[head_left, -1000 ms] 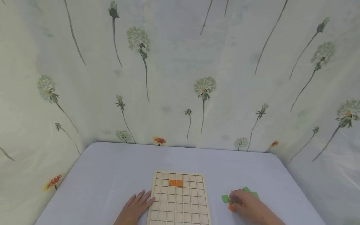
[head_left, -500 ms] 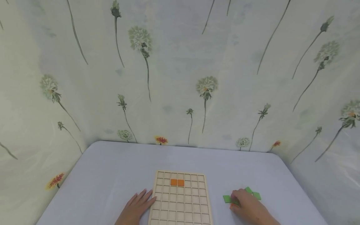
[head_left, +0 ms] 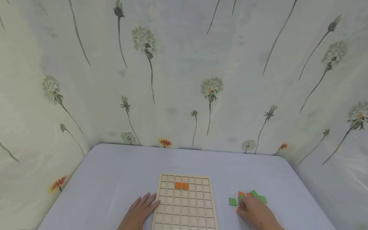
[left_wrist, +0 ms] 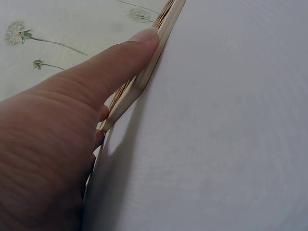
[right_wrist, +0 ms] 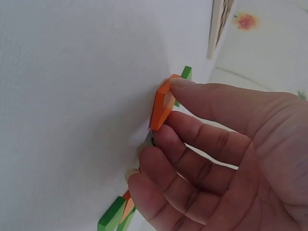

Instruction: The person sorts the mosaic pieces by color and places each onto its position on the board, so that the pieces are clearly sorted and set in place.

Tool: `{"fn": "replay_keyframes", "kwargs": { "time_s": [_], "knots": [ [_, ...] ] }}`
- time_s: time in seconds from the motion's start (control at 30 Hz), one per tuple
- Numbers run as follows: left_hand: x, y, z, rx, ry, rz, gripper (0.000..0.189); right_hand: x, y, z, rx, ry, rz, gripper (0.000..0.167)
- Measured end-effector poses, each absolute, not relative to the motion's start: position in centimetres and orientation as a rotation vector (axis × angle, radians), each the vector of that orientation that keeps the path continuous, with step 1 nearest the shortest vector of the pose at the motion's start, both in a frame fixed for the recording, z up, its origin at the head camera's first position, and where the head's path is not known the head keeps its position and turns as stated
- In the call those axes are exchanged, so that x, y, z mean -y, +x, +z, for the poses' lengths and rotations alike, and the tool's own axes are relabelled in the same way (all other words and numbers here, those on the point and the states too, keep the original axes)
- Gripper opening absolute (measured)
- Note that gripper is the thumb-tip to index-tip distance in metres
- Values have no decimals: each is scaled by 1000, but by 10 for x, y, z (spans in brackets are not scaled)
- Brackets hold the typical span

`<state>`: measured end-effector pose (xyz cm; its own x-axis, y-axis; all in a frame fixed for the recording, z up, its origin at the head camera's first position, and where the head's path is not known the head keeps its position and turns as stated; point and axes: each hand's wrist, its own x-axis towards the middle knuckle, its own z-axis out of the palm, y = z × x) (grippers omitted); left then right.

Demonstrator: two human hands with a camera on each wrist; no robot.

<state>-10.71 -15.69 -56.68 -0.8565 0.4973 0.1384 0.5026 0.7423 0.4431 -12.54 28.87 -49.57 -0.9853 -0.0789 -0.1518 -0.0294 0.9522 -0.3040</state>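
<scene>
Pinching orange tile (right_wrist: 162,106) between thumb and fingers of right hand (head_left: 256,210), off toward three o'clock of board (head_left: 185,201). Resting left hand (head_left: 138,210), straight-fingered, against nine o'clock edge. Judged best: grip by edges, lift without nudging green tile (head_left: 232,201) at right hand's nine o'clock.

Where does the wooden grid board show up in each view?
Head: the wooden grid board is bottom centre, cut by the lower edge.
Left wrist: its pale edge slants down leftward from top centre, partly behind the left hand.
Right wrist: only a strip of it shows, upper right.
Shared landmark: the flower-patterned backdrop, in all three.
</scene>
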Motion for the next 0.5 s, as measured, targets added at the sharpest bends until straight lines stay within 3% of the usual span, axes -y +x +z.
{"fn": "replay_keyframes", "kwargs": {
  "time_s": [0.5],
  "knots": [
    [155,-109,-568,2927,-835,-741,112,-304,-130,-505,-2813,84,-725,25]
  ]
}}
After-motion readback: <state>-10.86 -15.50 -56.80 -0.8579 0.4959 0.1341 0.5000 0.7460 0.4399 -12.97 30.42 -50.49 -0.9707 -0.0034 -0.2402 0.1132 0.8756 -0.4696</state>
